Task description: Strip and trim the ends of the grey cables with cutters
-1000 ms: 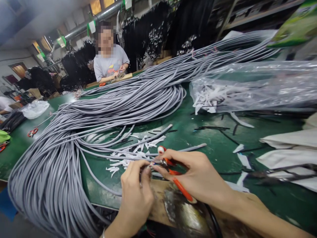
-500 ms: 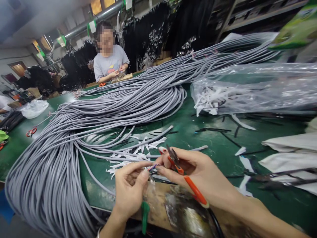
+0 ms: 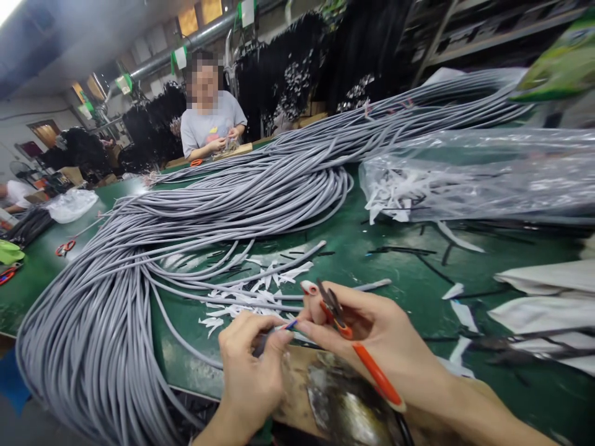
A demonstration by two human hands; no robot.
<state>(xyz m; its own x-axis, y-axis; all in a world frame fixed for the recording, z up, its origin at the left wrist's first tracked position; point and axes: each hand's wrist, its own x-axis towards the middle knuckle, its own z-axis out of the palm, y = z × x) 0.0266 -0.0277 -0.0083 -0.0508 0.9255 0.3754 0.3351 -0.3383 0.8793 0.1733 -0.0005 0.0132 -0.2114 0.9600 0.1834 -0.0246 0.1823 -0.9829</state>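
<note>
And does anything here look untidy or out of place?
Yes: white strips and short black pieces lie scattered over the middle and right of the green tabletop, whereas other white strips seem bunched in the transparent plastic bag.

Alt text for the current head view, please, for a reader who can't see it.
The left hand and right hand meet at a thin blue wire; the right also holds orange-handled cutters. Grey cables lie heaped across a green table, with a co-worker on the far side.
</note>
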